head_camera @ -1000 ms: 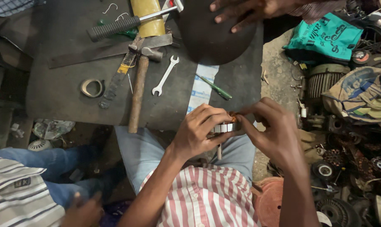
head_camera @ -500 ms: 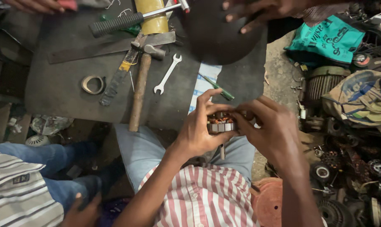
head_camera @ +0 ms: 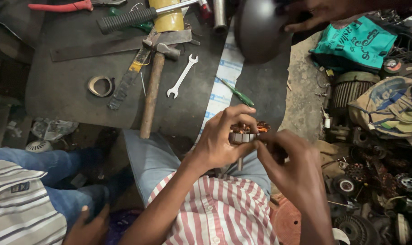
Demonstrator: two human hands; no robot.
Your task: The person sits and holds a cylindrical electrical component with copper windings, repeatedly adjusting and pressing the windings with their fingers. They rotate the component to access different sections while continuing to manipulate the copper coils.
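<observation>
Hands (head_camera: 260,152) around motor stator (head_camera: 245,136) (copper windings)

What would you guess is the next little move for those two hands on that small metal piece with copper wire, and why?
Probably the right hand keeps picking at the copper windings, working a strand loose. The left hand grips the small motor core from above, steadying it over the lap, while the right fingertips pinch at its edge. No tool is in either hand; the green screwdriver lies untouched on the board.

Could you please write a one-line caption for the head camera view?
Left hand and right hand hold a small copper-wound motor core above a dark work mat strewn with tools.
</observation>
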